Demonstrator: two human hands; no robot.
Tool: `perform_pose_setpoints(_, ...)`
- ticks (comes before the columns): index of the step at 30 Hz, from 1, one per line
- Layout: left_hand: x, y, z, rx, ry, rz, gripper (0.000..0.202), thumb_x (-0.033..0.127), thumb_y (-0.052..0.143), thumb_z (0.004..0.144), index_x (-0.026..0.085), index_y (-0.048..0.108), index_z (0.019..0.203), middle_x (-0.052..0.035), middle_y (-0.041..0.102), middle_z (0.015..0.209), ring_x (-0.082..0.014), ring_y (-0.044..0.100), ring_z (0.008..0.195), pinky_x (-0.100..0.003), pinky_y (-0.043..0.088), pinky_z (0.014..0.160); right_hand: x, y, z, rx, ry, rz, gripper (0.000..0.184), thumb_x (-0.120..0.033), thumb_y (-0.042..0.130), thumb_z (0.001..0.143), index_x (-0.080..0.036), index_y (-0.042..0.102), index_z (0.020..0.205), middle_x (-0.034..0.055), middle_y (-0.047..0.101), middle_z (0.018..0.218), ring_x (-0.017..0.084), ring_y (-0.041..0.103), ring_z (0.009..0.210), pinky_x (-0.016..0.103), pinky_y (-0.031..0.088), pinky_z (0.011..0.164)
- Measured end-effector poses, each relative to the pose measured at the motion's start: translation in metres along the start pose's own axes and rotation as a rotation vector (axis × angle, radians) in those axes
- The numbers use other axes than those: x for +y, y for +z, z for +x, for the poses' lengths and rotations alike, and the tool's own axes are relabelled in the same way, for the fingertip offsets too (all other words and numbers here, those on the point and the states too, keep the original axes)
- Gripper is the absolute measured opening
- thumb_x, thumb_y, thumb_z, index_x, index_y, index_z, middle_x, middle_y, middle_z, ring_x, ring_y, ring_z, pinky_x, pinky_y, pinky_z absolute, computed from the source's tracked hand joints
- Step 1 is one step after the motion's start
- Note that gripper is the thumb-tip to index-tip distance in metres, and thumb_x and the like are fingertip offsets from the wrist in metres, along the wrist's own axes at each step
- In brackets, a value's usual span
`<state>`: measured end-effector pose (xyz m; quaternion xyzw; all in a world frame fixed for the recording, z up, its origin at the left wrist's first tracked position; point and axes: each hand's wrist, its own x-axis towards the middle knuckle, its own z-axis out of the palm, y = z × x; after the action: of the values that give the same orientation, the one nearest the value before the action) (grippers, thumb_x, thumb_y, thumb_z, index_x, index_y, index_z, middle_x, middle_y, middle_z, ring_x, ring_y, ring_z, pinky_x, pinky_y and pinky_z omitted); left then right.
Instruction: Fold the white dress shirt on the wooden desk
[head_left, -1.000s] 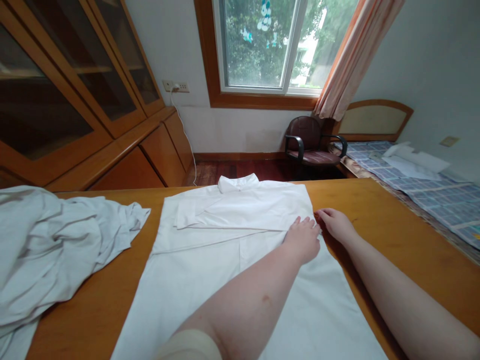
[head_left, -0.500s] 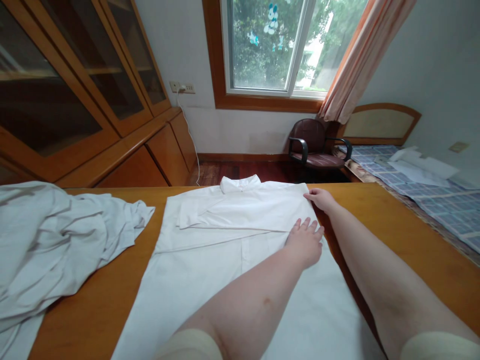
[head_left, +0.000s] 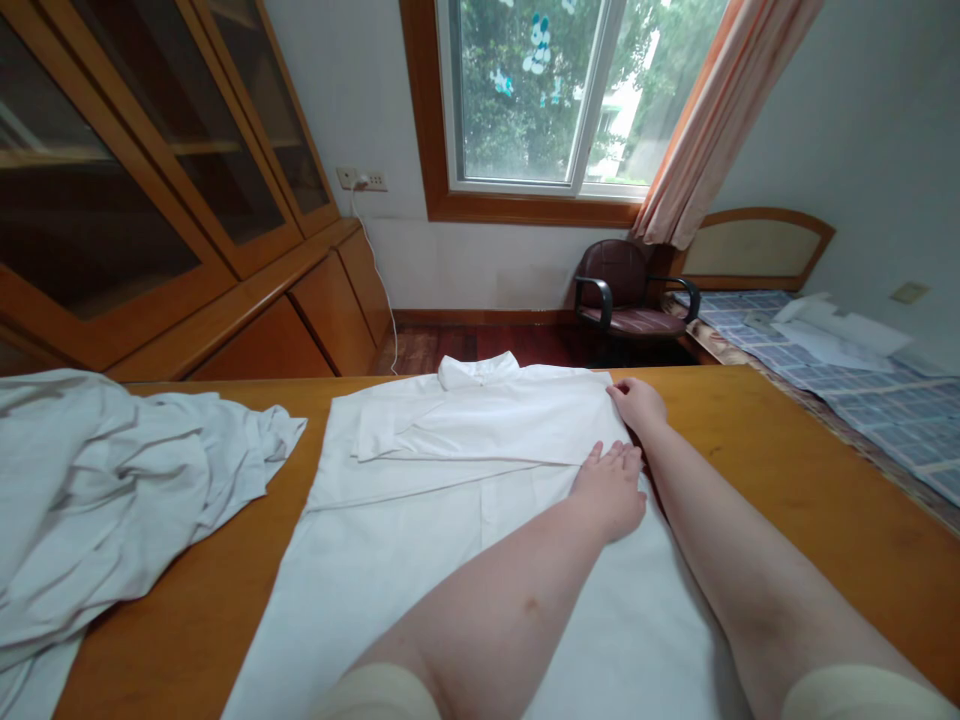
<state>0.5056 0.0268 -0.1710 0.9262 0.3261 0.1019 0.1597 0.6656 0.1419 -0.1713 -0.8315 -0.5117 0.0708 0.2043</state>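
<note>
A white garment [head_left: 450,500] with a collar lies flat on the wooden table [head_left: 787,470], its sleeves folded in across the chest. My left hand [head_left: 611,485] rests flat on the cloth near the garment's right edge, fingers stretched out and together. My right hand [head_left: 639,402] lies farther up at the right shoulder edge, fingers curled down against the fabric's border; whether it pinches the cloth is hidden.
A crumpled pale grey-white cloth pile [head_left: 112,500] covers the table's left end. Wooden cabinets [head_left: 187,200] with glass doors stand at left. Beyond the table are a dark armchair [head_left: 626,295], a window, and a bed [head_left: 862,380] with folded white items at right.
My right hand slid up the garment's right edge from beside the left hand to the shoulder. My left hand stayed pressed on the cloth.
</note>
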Motion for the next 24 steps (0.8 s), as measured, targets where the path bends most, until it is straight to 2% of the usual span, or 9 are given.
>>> perform_pose_setpoints(2,0.0,0.001,0.0,0.0,0.006,0.004,0.059,0.036,0.027,0.09,0.006,0.028,0.141,-0.0116,0.029,0.149,-0.0209,0.021,0.138,-0.043,0.011,0.114,0.0,0.0,0.0,0.052,0.017,0.034,0.027,-0.038,0.054,0.079,-0.019,0.066,0.095,0.0082,0.068,0.093,0.023,0.06,0.084,0.031,0.042,0.069)
perform_pose_setpoints(5,-0.001,0.001,0.0,-0.019,0.016,0.014,0.058,0.036,0.027,0.09,0.007,0.031,0.14,-0.0118,0.028,0.149,-0.0215,0.02,0.138,-0.044,0.011,0.114,0.003,-0.001,-0.004,0.222,-0.031,0.102,0.032,-0.03,0.046,0.083,-0.016,0.062,0.107,0.0101,0.067,0.1,0.023,0.059,0.092,0.031,0.042,0.077)
perform_pose_setpoints(7,-0.001,0.001,0.001,-0.033,0.017,0.02,0.058,0.036,0.027,0.09,0.007,0.03,0.14,-0.0119,0.026,0.15,-0.0219,0.02,0.138,-0.044,0.011,0.114,0.005,-0.002,-0.005,0.268,-0.065,0.121,0.035,-0.032,0.04,0.086,-0.015,0.062,0.107,0.0111,0.067,0.102,0.023,0.058,0.094,0.031,0.042,0.079)
perform_pose_setpoints(11,0.0,0.0,0.0,-0.019,0.019,0.032,0.057,0.036,0.025,0.091,0.008,0.032,0.139,-0.0123,0.027,0.149,-0.0224,0.02,0.138,-0.044,0.011,0.113,0.002,-0.001,0.004,0.053,-0.038,0.06,0.048,-0.053,0.04,0.085,-0.016,0.068,0.096,0.0134,0.068,0.099,0.026,0.06,0.092,0.034,0.043,0.079)
perform_pose_setpoints(14,0.0,0.001,-0.001,-0.011,0.021,0.05,0.057,0.037,0.024,0.091,0.008,0.032,0.139,-0.0118,0.028,0.149,-0.0217,0.02,0.138,-0.043,0.011,0.114,-0.003,0.004,0.021,-0.071,0.027,0.08,0.048,-0.06,0.05,0.077,-0.019,0.07,0.093,0.0111,0.069,0.093,0.026,0.062,0.087,0.034,0.044,0.076)
perform_pose_setpoints(18,0.0,0.003,-0.002,0.009,0.023,0.061,0.057,0.037,0.025,0.091,0.008,0.03,0.14,-0.0118,0.029,0.149,-0.0215,0.019,0.138,-0.044,0.011,0.113,-0.006,0.012,0.039,-0.073,0.064,0.115,0.036,-0.048,0.058,0.076,-0.019,0.069,0.094,0.008,0.07,0.088,0.021,0.063,0.077,0.029,0.047,0.07)
perform_pose_setpoints(24,0.0,0.001,-0.001,0.013,0.029,0.012,0.056,0.035,0.025,0.09,0.007,0.032,0.138,-0.0122,0.031,0.148,-0.0222,0.022,0.137,-0.044,0.012,0.113,-0.005,0.016,0.047,-0.061,0.071,0.101,0.027,-0.037,0.057,0.079,-0.018,0.069,0.093,0.0095,0.07,0.091,0.021,0.063,0.08,0.029,0.047,0.071)
